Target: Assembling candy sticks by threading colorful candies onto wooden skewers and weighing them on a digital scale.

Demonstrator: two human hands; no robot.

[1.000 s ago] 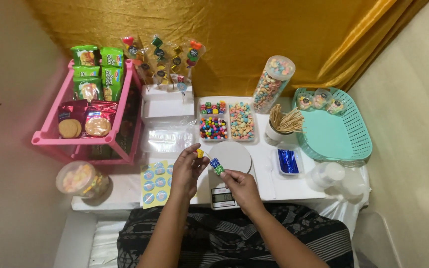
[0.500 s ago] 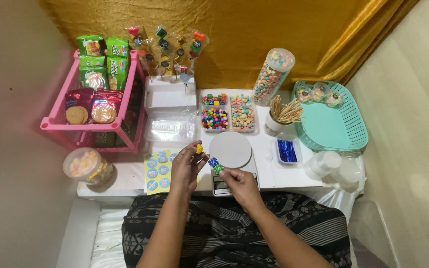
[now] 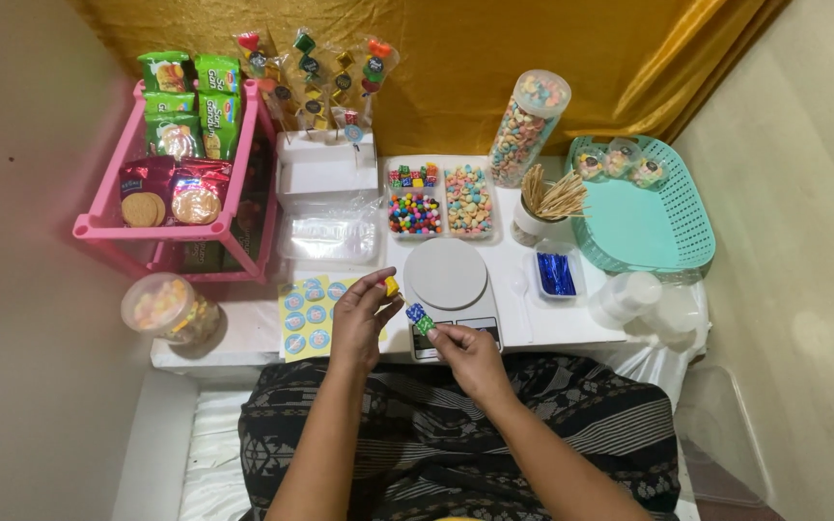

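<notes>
My left hand [image 3: 359, 318] pinches a small yellow candy cube [image 3: 392, 287] at its fingertips, just left of the white kitchen scale [image 3: 446, 275]. My right hand [image 3: 465, 349] holds a thin stick with a blue and a green candy cube [image 3: 420, 319] threaded on it, over the scale's front edge. The two hands are close together, the yellow cube a little above the stick's tip. A sheet of round blue stickers [image 3: 309, 314] lies under my left hand.
Behind the scale are trays of coloured candies [image 3: 415, 203] and pastel candies [image 3: 468, 201], a cup of wooden sticks [image 3: 547, 201], a tall candy jar [image 3: 523, 125], a teal basket [image 3: 644, 207], blue twist ties [image 3: 557, 274], finished candy skewers [image 3: 320, 72], a pink snack rack [image 3: 171, 174] and a round candy tub [image 3: 166, 309].
My hands stay together over the scale's front; the view has shifted slightly. The yellow cube remains at my left fingertips near the stick's tip.
</notes>
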